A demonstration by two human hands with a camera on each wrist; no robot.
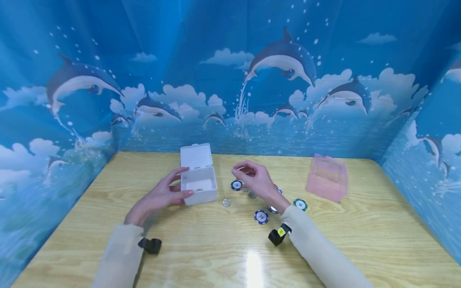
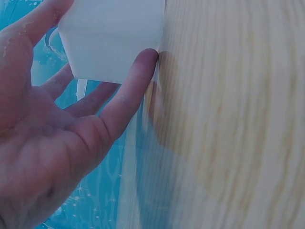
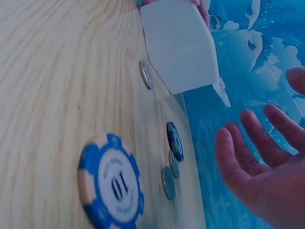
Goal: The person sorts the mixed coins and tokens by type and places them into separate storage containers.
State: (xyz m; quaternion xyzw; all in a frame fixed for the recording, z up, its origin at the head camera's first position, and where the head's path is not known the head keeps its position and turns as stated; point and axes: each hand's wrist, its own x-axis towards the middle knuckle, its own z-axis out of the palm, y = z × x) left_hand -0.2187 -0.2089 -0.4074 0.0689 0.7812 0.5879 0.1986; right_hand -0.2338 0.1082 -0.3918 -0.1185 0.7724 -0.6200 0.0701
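Note:
A white plastic box (image 1: 199,194) stands with its lid (image 1: 196,155) raised at the back. My left hand (image 1: 167,194) grips the box's left side, the thumb at the front and the other fingers further back. Inside the box lies a small coin-like piece (image 1: 199,190). Just right of the box, my right hand (image 1: 256,180) hovers over the table, fingers loosely bent and apart from the thumb in the right wrist view, holding nothing visible. Below it are a dark blue chip (image 1: 236,185) and two silver coins (image 3: 168,182). Another silver coin (image 1: 226,203) lies near the box's front right corner.
A blue chip marked 10 (image 1: 261,217) and a green chip (image 1: 300,205) lie on the wooden table (image 1: 201,248). More chips are partly hidden under the right wrist. A pink translucent box (image 1: 327,178) sits at the back right, before a dolphin-printed curtain (image 1: 223,80).

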